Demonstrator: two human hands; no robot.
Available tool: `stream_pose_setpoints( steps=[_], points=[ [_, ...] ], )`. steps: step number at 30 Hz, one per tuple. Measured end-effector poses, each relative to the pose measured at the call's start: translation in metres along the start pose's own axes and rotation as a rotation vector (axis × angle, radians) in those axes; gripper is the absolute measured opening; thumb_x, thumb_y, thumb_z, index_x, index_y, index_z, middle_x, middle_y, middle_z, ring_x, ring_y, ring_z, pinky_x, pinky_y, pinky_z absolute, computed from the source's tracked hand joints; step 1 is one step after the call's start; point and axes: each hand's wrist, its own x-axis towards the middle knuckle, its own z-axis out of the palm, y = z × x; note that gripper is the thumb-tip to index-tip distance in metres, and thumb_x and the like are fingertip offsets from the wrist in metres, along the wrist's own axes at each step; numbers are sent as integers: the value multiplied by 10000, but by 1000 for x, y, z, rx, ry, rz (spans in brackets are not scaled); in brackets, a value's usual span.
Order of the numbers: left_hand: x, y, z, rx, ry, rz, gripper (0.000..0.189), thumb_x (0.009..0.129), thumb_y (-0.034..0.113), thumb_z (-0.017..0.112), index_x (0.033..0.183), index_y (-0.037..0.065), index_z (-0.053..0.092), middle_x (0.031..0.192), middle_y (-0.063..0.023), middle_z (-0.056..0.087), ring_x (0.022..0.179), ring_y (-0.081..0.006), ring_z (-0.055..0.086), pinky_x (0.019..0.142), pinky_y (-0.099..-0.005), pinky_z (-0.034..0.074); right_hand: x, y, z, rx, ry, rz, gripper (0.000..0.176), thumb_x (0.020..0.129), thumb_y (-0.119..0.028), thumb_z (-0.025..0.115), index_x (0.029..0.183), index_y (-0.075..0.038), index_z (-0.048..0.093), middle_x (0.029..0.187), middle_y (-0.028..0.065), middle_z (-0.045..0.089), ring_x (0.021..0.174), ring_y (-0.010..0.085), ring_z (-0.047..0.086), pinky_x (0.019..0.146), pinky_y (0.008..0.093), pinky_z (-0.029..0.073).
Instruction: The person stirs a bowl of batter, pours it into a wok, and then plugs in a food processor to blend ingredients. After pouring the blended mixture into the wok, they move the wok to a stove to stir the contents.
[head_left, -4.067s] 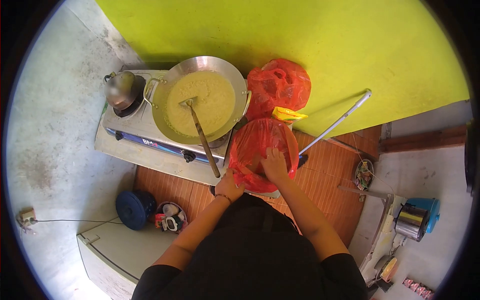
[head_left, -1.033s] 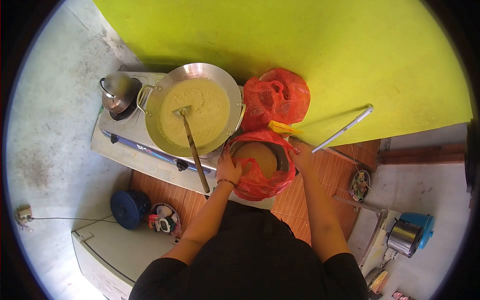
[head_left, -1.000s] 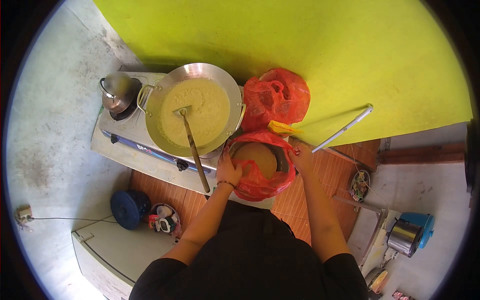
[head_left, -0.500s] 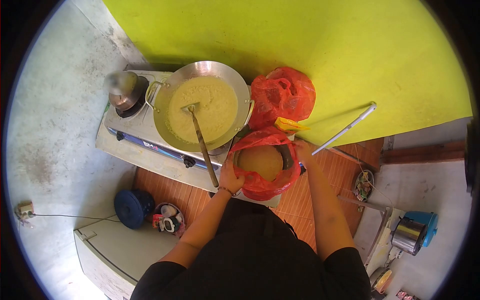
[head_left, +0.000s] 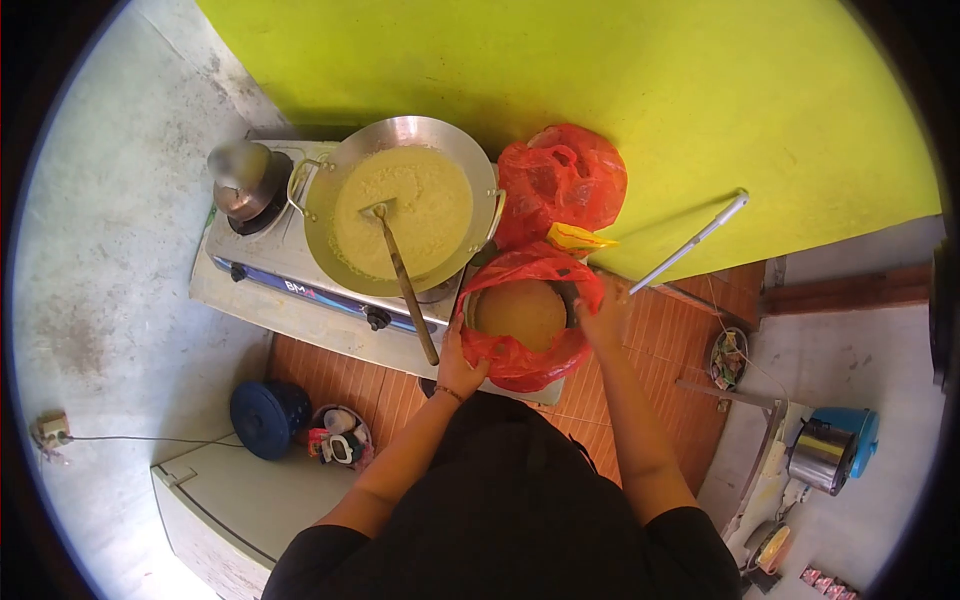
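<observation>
A red plastic bag (head_left: 530, 375) stands with its mouth spread around a round container of tan, grainy contents (head_left: 520, 312). My left hand (head_left: 460, 365) grips the bag's left edge, thumb toward the opening. On the opposite side, my right hand (head_left: 602, 318) is closed on the bag's right edge, its fingers slightly blurred. Left of the bag, a large wok (head_left: 405, 128) of pale, lumpy liquid sits on the gas stove (head_left: 290, 285). A wooden-handled spatula (head_left: 408, 285) rests in the wok, its handle reaching over the stove's front.
Behind the open bag is another red bag (head_left: 565, 180), with a yellow packet (head_left: 578, 240) beside it. A kettle (head_left: 250, 185) occupies the left burner. A pale pole (head_left: 690, 242) leans at the green wall. A blue lidded bucket (head_left: 268, 418) stands on the floor.
My right hand has shifted slightly, and the bag's right edge now stands higher beside the container. My left hand stays at the left edge. The view has moved a little.
</observation>
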Motion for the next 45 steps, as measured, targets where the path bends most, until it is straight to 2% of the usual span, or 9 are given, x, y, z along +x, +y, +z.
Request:
stream_pose_setpoints(
  steps=[5, 8, 20, 29, 32, 35, 38, 41, 45],
  points=[
    [-10, 12, -16, -5, -95, 66, 914, 672, 169, 731, 1441, 62, 248, 1419, -256, 308, 1320, -420, 305, 1097, -444, 294, -70, -38, -22, -156, -147, 44, 611, 619, -182, 775, 1183, -141, 545, 1311, 197, 359, 1224, 426, 316, 1008, 514, 321],
    [-15, 12, -20, 112, -124, 128, 747, 664, 185, 769, 1334, 97, 450, 1395, -243, 340, 1298, -390, 350, 1073, -439, 330, -99, -21, -17, -24, -87, 20, 551, 620, -149, 790, 1121, -122, 564, 1254, 182, 411, 1158, 365, 450, 907, 450, 438],
    [-28, -4, -18, 85, 22, 262, 152, 724, 92, 756, 834, 65, 654, 1274, -178, 434, 1092, -317, 543, 910, -394, 473, -137, 39, 10, 890, -121, 372, 257, 712, -50, 742, 916, -36, 587, 869, 11, 596, 761, 105, 564, 673, 244, 473],
    [-36, -14, -17, 521, -176, 130, 169, 704, 71, 693, 868, 84, 656, 1092, -119, 501, 961, -306, 538, 811, -394, 482, -123, 53, 25, 252, -98, 164, 129, 682, -61, 672, 782, -26, 598, 717, 108, 597, 649, 215, 612, 629, 326, 494],
    [-32, -6, -20, 390, -155, -21, 258, 709, 37, 624, 967, 52, 625, 1097, -129, 500, 982, -323, 526, 825, -418, 467, -96, 42, 15, 137, -10, 518, 76, 692, -26, 626, 764, -29, 606, 799, 122, 622, 714, 251, 621, 658, 359, 487],
    [-27, -9, -17, 180, 35, 19, 347, 709, 42, 586, 1056, 36, 583, 1115, -124, 505, 1010, -348, 520, 884, -441, 435, -70, 11, -15, 72, 305, 50, 151, 687, 18, 570, 822, -33, 614, 924, 140, 631, 841, 292, 613, 710, 373, 476],
    [-15, 12, -16, 184, 138, 239, 372, 709, 76, 570, 1081, 55, 569, 1180, -140, 509, 1072, -365, 502, 924, -475, 394, -48, -19, -15, 292, 12, -223, 274, 671, 45, 542, 926, -28, 608, 969, 152, 613, 932, 340, 578, 788, 389, 469],
    [3, 30, -11, 284, -43, 367, 391, 713, 91, 576, 1102, 65, 560, 1260, -144, 488, 1158, -327, 471, 977, -468, 367, -29, -39, 2, 203, -160, -670, 374, 673, 33, 551, 1043, -17, 580, 988, 156, 591, 970, 365, 552, 845, 431, 455],
    [31, 42, 9, 453, -2, 385, 474, 743, 115, 564, 1215, 87, 531, 1328, -128, 467, 1225, -329, 441, 1019, -460, 341, -17, -51, 4, -22, -56, -546, 429, 671, 5, 572, 1100, -11, 570, 1078, 179, 560, 1039, 375, 521, 905, 469, 421]
  ],
)
